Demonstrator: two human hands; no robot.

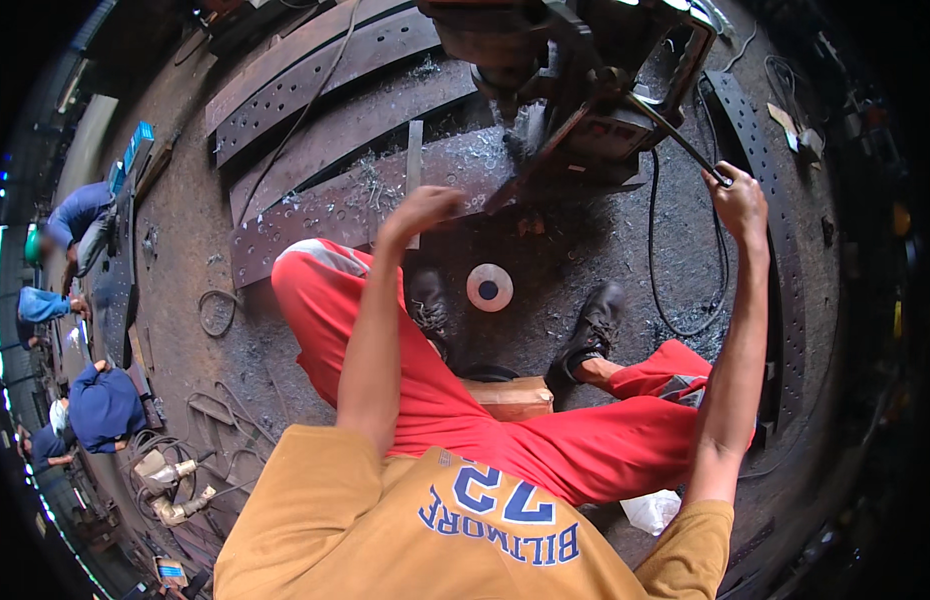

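Observation:
My right hand (741,205) is closed round the end of a long lever (683,142). The lever slants down from a dark drilling machine (607,135), which stands over the steel plates. My left hand (425,212) is smeared by motion over the near edge of a punched steel plate (315,222), left of the machine's lower end. Its fingers are too blurred to show whether they hold anything. A flat metal bar (415,165) lies across that plate beside the hand. Metal shavings (475,150) are scattered by the drill.
Between my shoes lies a pale round ring with a dark centre (489,288). A wooden block (515,397) is near my legs. A black cable (653,250) loops at right, beside a long punched beam (775,210). Several people work at far left, near tangled cables (170,475).

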